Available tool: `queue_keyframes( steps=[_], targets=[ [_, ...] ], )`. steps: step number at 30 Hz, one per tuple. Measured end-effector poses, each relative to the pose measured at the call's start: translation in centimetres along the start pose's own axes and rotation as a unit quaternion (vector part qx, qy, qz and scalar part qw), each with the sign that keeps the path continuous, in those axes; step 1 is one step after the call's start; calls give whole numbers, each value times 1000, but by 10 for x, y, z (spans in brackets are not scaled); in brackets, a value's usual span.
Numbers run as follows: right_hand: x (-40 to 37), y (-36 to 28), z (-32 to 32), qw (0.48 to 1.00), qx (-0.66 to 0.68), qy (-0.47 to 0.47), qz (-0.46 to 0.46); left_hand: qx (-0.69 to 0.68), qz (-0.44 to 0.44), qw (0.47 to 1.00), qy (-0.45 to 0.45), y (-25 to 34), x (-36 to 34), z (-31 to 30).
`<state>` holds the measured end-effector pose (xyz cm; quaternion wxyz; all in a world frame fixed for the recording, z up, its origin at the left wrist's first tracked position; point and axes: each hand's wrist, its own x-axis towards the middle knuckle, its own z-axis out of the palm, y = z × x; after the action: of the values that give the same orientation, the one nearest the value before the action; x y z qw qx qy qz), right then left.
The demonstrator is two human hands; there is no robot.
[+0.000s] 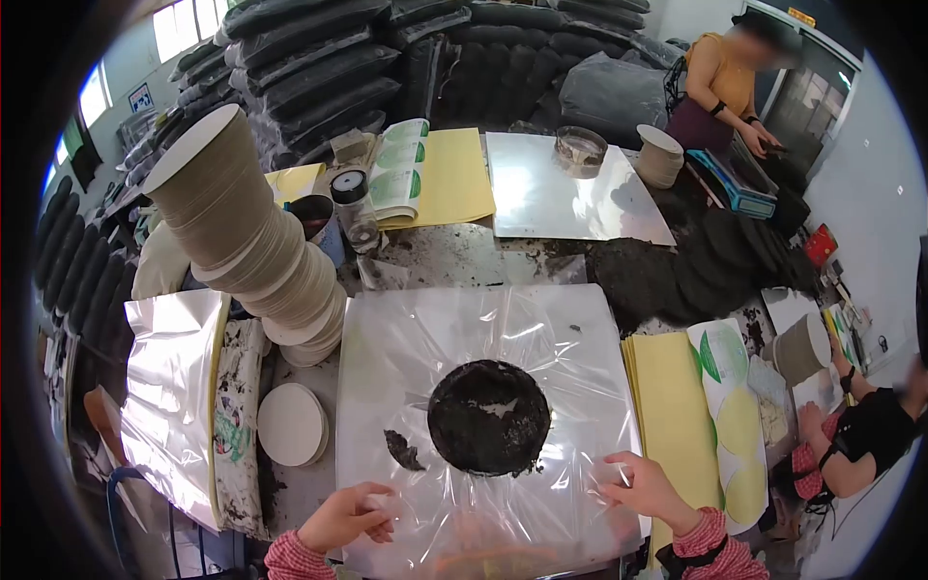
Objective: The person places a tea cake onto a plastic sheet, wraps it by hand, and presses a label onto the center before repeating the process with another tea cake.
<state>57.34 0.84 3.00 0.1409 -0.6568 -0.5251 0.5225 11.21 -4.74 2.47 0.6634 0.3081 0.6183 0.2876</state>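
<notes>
A round black disc of dark, crumbly material (488, 418) lies at the centre of a stack of clear plastic sheets (387, 329), with a small pale patch in its middle. One loose dark flake (402, 450) rests to its left. Low on the left, my left hand (350, 515) has its fingers curled together on the thin film near the stack's lower left part. My right hand (646, 488) pinches the film near the stack's right edge. Creases in the film spread from around the disc toward both hands.
Tall stacks of round pale discs (275, 256) lean at the left, beside a low disc pile (292, 425). Yellow sheets (672, 416) lie right. Behind are a metal plate (580, 208), a clear jar (355, 208) and dark material (667, 280). Two people work at the right.
</notes>
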Motion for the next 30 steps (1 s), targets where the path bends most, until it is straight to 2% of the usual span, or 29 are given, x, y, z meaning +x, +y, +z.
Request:
queue_keyframes(
  steps=[2, 3, 4, 5, 6, 7, 8, 9, 10, 11, 13, 15, 16, 17, 18, 19, 20, 21, 22, 23, 24, 26, 27, 28, 30],
  targets=[
    [-3, -36, -22, 982, 125, -100, -97, 144, 106, 980, -92, 43, -8, 5],
    [-8, -55, -38, 946, 271, -80, -161, 21, 156, 986, -45, 60, -16, 7],
    [-12, -64, -53, 883, 408, -56, -226, 24, 158, 986, -46, 57, -15, 7],
    [-6, -56, -61, 880, 409, -54, -234, -112, 259, 959, 28, 49, -8, 5],
    [14, -40, -67, 890, 382, 94, -232, -244, 354, 897, 98, 38, 4, 0],
    [37, -23, -72, 878, 348, 241, -223, -54, 354, 902, 241, 5, 31, -11],
    [66, 17, -67, 914, 236, 249, -217, 224, 370, 843, 321, -32, 50, -18],
    [85, 53, -54, 936, 121, 257, -209, 159, 420, 873, 190, -82, 78, -33],
    [80, 60, -34, 948, 49, 226, -221, 372, 443, 792, 196, -63, 69, -20],
    [78, 55, -10, 955, -25, 192, -224, 566, 437, 672, 192, -45, 58, 3],
    [83, 42, 36, 915, -209, 77, -335, 456, 569, 638, 248, -32, 69, 42],
    [87, 12, 85, 881, -310, 119, -337, 438, 664, 577, 186, -22, 105, 63],
    [85, -5, 94, 904, -293, 70, -303, 437, 665, 593, 123, -4, 104, 78],
    [86, -3, 103, 917, -243, 77, -308, 421, 639, 642, 47, 15, 103, 90],
    [87, -2, 107, 925, -199, 85, -313, 421, 595, 683, 38, 15, 105, 94],
    [93, -6, 106, 925, -194, 98, -312, 436, 524, 725, 101, 14, 110, 101],
    [98, -14, 107, 946, 79, 93, -300, 442, 443, 762, 166, 11, 114, 111],
    [100, -25, 110, 897, 345, 77, -267, 441, 444, 763, 162, 18, 114, 121],
    [99, -38, 114, 898, 344, 77, -262, 462, 380, 779, 186, 26, 113, 132],
    [94, -63, 114, 885, 256, 172, -348, 480, 313, 792, 211, 29, 113, 139],
    [94, -82, 117, 850, 162, 262, -428, 477, 311, 794, 211, 28, 114, 142],
    [106, -92, 130, 789, -48, 256, -556, 409, 383, 803, 202, 25, 113, 139],
    [101, -96, 137, 804, -44, 222, -550, 411, 383, 802, 204, 26, 112, 133],
    [102, -93, 140, 801, -43, 224, -553, 320, 431, 818, 207, 29, 111, 125],
    [104, -89, 138, 833, -128, 162, -514, 123, 511, 825, 207, 32, 107, 107]
  ],
)
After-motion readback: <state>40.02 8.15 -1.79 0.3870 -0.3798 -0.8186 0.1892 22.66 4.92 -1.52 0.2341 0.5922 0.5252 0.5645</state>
